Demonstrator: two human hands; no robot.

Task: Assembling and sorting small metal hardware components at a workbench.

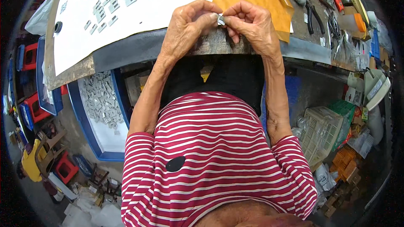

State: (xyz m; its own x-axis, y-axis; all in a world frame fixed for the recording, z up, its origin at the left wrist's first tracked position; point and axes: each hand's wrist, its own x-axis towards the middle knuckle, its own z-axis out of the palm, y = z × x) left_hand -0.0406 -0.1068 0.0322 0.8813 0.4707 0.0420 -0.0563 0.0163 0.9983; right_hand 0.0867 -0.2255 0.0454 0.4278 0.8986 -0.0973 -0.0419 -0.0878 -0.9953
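Near the front edge of the workbench, both hands meet over a small grey-and-white rectangular part [220, 19]. My left hand [185, 27] pinches its left side between thumb and forefinger. My right hand [254, 23] grips the right side, with its other fingers curled below. The fingertips cover much of the part, so its exact kind cannot be made out. To the left, several small grey rectangular pieces [101, 10] lie on a large white sheet [164, 0], some lined up in a column. Orange-brown paper [252, 0] lies just beyond my right hand.
Black-handled pliers [313, 19] and other tools lie at the bench's right. Below the bench on the left, a blue tray [75, 109] holds a heap of small grey pieces [101, 98]. Plastic crates [322, 132] stand low at the right. A dark ring [58, 27] sits on the sheet's left edge.
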